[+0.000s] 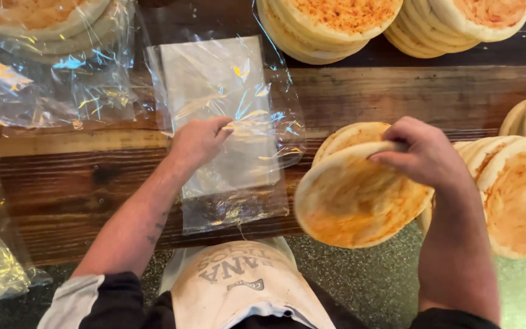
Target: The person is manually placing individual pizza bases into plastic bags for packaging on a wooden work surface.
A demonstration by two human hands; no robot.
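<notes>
While our left hand point(199, 141) presses down on the stack of clear, flat plastic bags point(229, 128) lying on the dark wooden counter point(62, 189), fingers pinched at the edge of the top bag, our right hand point(424, 155) grips a small pile of round, pale flatbreads with orange-dusted faces point(357, 198), tilted up just beside the bags. We judge this to be the bagging step: the breads are gathered and in hand, and the bag is not yet opened. What it seems to call for now is a parted bag mouth, wide enough for the whole pile, with the breads kept square so none slips. More flatbreads lean in a row point(518, 189) at our right, further stacks point(330, 24) sit at the far edge, and a filled bag point(44, 36) rests at the far left.
</notes>
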